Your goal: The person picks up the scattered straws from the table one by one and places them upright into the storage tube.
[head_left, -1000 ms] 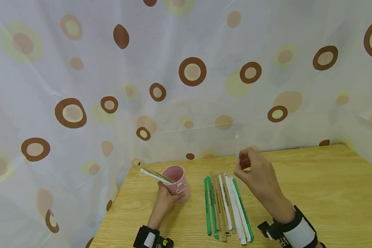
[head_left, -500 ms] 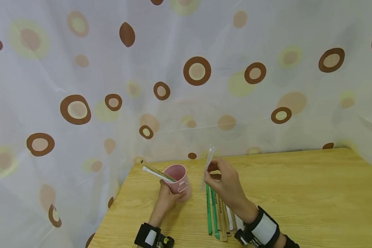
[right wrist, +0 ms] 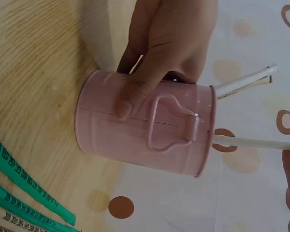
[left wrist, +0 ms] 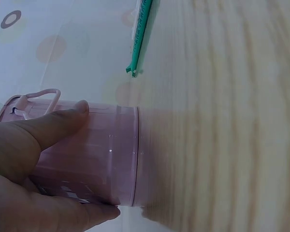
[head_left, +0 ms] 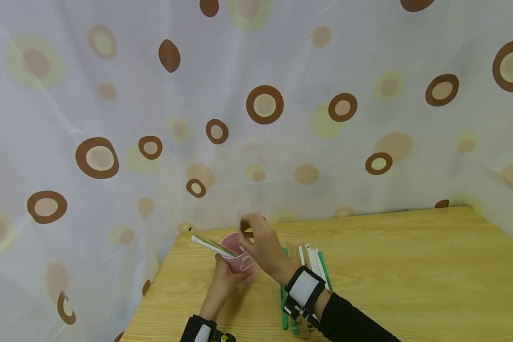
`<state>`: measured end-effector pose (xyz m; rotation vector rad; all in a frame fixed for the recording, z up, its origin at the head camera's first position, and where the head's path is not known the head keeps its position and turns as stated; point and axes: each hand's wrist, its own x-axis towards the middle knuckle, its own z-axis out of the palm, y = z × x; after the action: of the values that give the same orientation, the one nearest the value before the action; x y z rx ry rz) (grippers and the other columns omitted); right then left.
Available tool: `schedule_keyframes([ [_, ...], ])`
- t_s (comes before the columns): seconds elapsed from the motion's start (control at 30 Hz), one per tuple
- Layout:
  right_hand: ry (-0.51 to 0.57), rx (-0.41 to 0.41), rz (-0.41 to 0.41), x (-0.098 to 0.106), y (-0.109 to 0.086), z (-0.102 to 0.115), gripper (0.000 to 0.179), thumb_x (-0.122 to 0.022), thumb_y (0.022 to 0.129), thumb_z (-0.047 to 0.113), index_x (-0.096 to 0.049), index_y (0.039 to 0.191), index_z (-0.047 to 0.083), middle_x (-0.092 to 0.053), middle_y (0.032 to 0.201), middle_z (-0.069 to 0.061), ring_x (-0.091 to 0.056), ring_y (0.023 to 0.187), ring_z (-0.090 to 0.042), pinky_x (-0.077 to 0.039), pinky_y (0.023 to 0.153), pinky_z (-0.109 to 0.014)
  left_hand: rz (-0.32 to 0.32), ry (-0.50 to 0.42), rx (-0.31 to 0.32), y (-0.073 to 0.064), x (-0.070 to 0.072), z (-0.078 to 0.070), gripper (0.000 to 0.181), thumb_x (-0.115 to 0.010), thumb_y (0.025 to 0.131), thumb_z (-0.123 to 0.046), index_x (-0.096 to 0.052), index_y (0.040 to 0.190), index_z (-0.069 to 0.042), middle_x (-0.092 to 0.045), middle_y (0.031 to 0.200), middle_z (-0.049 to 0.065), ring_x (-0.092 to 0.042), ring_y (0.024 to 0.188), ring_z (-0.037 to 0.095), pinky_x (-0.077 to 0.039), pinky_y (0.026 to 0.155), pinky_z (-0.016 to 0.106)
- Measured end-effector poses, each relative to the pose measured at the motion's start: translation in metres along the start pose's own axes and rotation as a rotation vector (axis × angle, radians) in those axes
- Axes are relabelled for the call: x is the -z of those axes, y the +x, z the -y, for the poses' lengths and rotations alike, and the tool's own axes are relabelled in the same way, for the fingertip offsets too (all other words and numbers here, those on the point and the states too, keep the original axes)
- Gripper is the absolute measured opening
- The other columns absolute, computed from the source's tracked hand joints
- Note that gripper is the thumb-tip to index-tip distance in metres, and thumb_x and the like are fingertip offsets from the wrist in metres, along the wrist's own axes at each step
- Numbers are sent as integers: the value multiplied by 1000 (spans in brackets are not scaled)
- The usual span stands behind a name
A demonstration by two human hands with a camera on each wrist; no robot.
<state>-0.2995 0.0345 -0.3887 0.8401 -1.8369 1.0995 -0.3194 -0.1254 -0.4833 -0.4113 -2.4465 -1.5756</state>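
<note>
My left hand (head_left: pixel 225 281) grips a pink metal cup (right wrist: pixel 121 145) round its side, with the thumb near the wire handle (right wrist: pixel 152 123). The cup stands on the table, its mouth up. Wrapped straws (head_left: pixel 210 244), white and tan, lean out over its left rim. Above the mouth, my right hand (head_left: pixel 261 247) pinches a straw in a clear wrapper (right wrist: pixel 256 143) between thumb and fingers. The straw's lower end reaches the rim in the right wrist view; how deep it sits inside is hidden.
Several paper-wrapped straws lie side by side right of the cup, among them green straws (head_left: pixel 284 306) and white straws (head_left: pixel 312 261), partly covered by my right forearm. A patterned curtain (head_left: pixel 299 61) hangs behind the wooden table (head_left: pixel 410 270).
My right hand has carried the clear-wrapped straw leftward, from above the row of straws to the cup's mouth. My left hand keeps its hold on the cup.
</note>
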Motion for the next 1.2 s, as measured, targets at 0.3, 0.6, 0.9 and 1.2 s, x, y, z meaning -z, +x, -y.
schedule_keyframes([
  [0.3,-169,-33,309,-19,-6,-13,22,-61,86,9,-54,107,10,-49,92,4,-47,79,-5,-42,67,-14,20,-20,-12,0,3,1,92,-79,70,-14,-16,135,1,-40,131,21,-45,118,28,-37,99,41],
  [0.6,-195,-47,362,-24,-15,-17,24,-63,85,14,-56,108,15,-53,93,6,-48,75,-1,-41,65,-14,52,-47,-60,-10,8,-33,80,-78,71,-10,-26,132,0,-32,129,23,-46,114,27,-38,97,37],
  [0.9,-208,-37,414,-25,-16,-12,28,-63,86,18,-57,112,14,-53,93,7,-46,75,-3,-40,65,-15,39,36,-78,-2,3,-11,84,-77,71,-8,-20,133,2,-36,129,23,-49,109,23,-42,91,32],
  [1.2,-50,-39,429,-23,-21,-17,32,-64,86,14,-55,116,14,-58,112,0,-53,94,-7,-43,81,-17,34,-38,-15,-1,1,-2,86,-79,69,-12,-20,130,0,-45,125,19,-53,107,20,-44,89,31],
])
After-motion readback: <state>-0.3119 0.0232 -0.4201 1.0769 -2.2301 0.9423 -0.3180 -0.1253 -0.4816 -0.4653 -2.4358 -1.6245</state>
